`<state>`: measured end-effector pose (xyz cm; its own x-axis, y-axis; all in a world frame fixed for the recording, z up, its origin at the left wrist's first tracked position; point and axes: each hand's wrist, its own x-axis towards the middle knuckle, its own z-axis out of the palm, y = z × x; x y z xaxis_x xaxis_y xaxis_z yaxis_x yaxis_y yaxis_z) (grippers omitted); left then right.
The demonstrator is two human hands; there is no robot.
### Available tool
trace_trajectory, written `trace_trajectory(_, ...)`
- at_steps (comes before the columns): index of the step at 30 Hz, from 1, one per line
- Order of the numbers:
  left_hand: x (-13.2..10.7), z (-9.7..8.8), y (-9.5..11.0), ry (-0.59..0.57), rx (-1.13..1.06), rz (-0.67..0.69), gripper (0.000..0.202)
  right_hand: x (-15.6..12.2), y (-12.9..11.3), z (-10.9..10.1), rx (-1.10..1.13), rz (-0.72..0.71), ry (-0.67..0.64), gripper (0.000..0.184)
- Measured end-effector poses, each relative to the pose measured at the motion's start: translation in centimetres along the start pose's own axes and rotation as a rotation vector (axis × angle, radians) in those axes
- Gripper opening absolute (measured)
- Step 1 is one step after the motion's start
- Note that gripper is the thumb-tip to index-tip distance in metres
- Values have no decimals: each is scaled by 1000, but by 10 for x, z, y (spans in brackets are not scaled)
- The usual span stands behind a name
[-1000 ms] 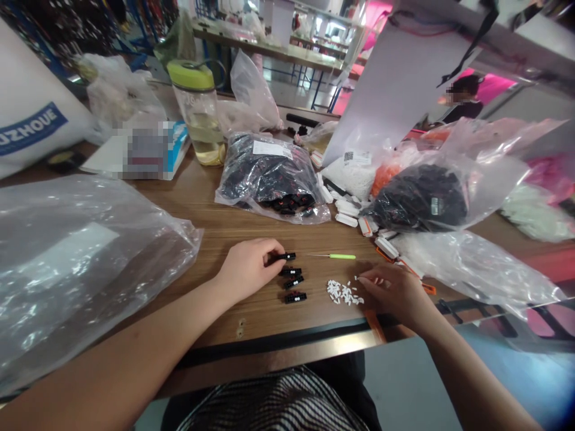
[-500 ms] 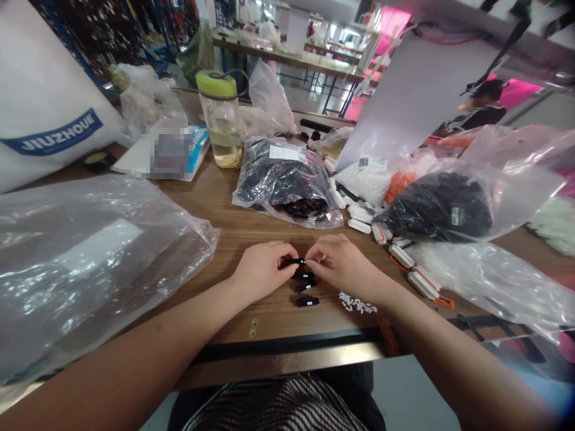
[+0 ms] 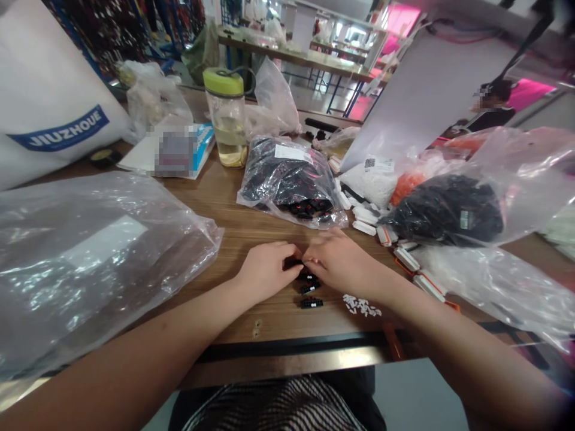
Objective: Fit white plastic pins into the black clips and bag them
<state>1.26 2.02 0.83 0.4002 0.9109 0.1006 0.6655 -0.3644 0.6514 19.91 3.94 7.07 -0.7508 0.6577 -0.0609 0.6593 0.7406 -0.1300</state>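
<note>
1. Where the two hands meet on the brown wooden table, the left hand pinches a small black plastic connector between thumb and curled fingers.
2. The right hand has its fingertips pressed together against the same connector's other end; anything else nipped there is hidden.
3. Just below them lie two more black connectors, with a little heap of tiny white plastic pieces near the right wrist.
4. Behind the hands, a clear bag of black parts carries a white label, its print too small to read.
5. At far left, a big white sack reads "JIUZHOUE" in white letters on a blue band.
6. A white sticker with a square code sits on a bag further right; its text is illegible.
</note>
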Motion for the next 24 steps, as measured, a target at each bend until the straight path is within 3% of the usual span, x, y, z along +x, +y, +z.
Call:
trace_trajectory(12,-1,1,0,14,-32,-15,10,-17,-2,6,20,19,62,24)
trace_trajectory(15,-2,1,1,7,-50,-18,11,-8,15,-1,134,86,110,24)
trace_trajectory(19,-4,0,4,-2,-51,-8,9,20,50,-4,127,298,243,26)
trace_trajectory(24,-5,-4,5,-13,-59,60,12,55,74,1,196,356,156,23)
